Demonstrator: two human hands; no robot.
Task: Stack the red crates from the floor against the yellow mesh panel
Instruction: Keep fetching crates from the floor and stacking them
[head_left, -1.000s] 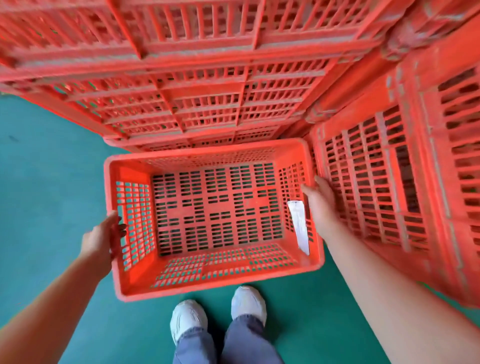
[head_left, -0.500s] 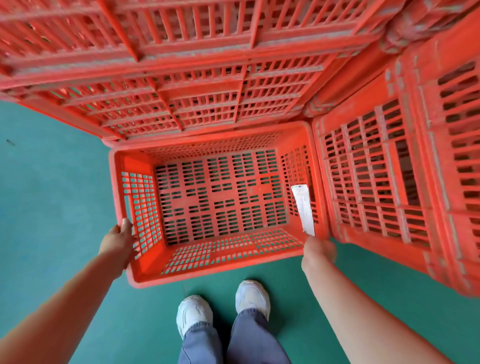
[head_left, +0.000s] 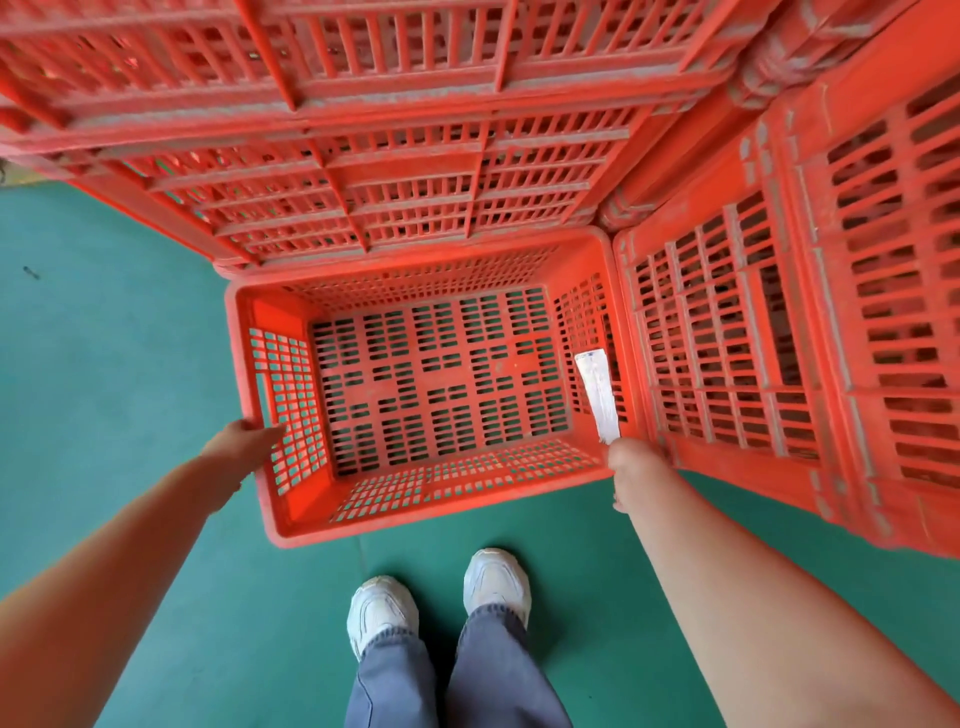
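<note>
**Red crate on the floor, held at both sides, tucked into a corner of stacked crates**

Closest to the camera, seen from above: two white trainers (head_left: 439, 597) and grey-blue denim legs (head_left: 452, 680) on a smooth teal-green floor (head_left: 104, 338). Just ahead of the toes, a red crate (head_left: 415, 527), open side up, resting on the floor. Rectangular, moulded hard plastic, with a thick rounded rim. Walls and base pierced by rows of small slots, with green visible through them. A narrow white label (head_left: 597, 395) stuck upright on the inside of the right wall.

Left hand (head_left: 241, 444) at the left rim, one digit hooked over the edge onto the slotted wall and the rest hidden outside: read as a grip. Right hand (head_left: 636, 467) against the near right corner, seen from the back, fingers hidden. Gripping or merely pressing, impossible to tell.

Beyond, touching the far rim, a wall of stacked crates (head_left: 389, 156). Touching the right side, a second stack (head_left: 779, 338). Same red plastic, with ribbed lattice sides, dusty and scuffed grey along the ledges. Yellow mesh panel not in view.

Step in hand, as a judgement: seating this crate in the corner between the two stacks, perhaps as the base of a new column. Needed next: a check for square, flush contact on both sides, then letting go and fetching another crate. Probably rigid, light and easy to slide, but liable to catch rim on rim.
</note>
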